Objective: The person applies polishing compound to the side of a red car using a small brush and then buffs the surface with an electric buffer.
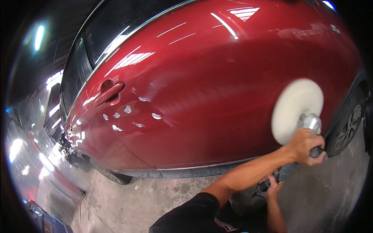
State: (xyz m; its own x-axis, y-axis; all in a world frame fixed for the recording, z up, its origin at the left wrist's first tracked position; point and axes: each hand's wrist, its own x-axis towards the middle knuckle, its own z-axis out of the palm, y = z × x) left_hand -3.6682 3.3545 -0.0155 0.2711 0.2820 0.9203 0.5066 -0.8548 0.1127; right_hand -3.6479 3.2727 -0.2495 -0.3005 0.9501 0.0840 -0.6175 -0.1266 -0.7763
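A polisher (287, 171) is in both my hands, its round white pad (289, 110) flat against or very close to the red car door (210, 105), near the rear wheel side. The pad's edge looks smeared, as if spinning. My left hand (306, 146) wraps around the black handle next to the silver gear head (312, 122). Lower down, my right hand (274, 187) is closed on the rear end of the polisher, partly hidden by the tool and my left forearm. Several white paste dabs (128, 109) sit on the door below its handle (110, 94).
At right is a wheel (347, 130) under its arch. A dark sill (186, 172) runs along the car's lower edge above the concrete floor (128, 200). Another front wheel (112, 177) shows at left. A dark blue object (50, 221) stands at the lower left.
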